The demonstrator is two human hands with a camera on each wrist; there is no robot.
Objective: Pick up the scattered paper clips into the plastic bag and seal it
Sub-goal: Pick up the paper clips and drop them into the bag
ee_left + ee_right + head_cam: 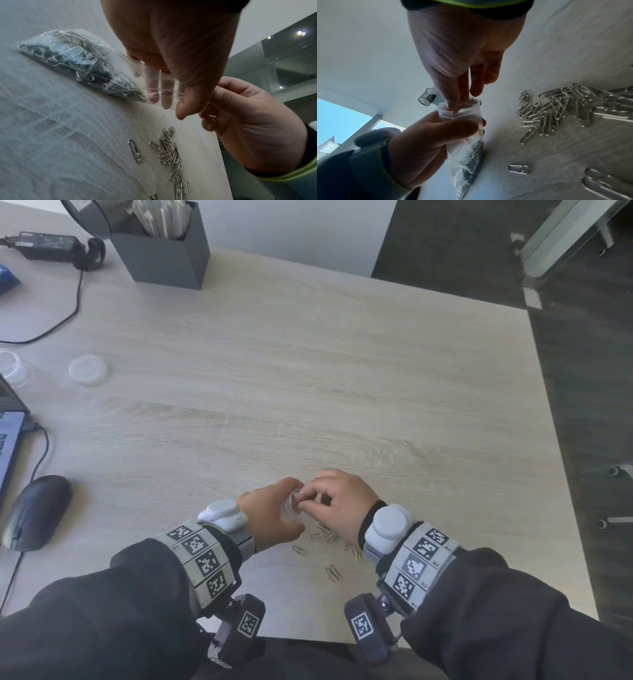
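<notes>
A clear plastic bag (287, 516) partly filled with paper clips stands on the wooden table near its front edge. My left hand (291, 503) grips the bag's neck, thumb on one side and fingers on the other. The right hand (307, 497) pinches paper clips, its fingertips (453, 104) inside the bag's open mouth (443, 112). The left wrist view shows the bag's full belly (72, 63) lying on the table. Several loose paper clips (329, 537) lie just below my hands, in a pile (556, 108) with single ones (298, 551) nearby.
A grey box holder (168, 251) and a power adapter (48, 244) sit at the back left. A round plastic lid (88, 369), a laptop (10, 440) and a black mouse (37, 511) line the left side. The table's right edge (548, 440) drops to dark floor.
</notes>
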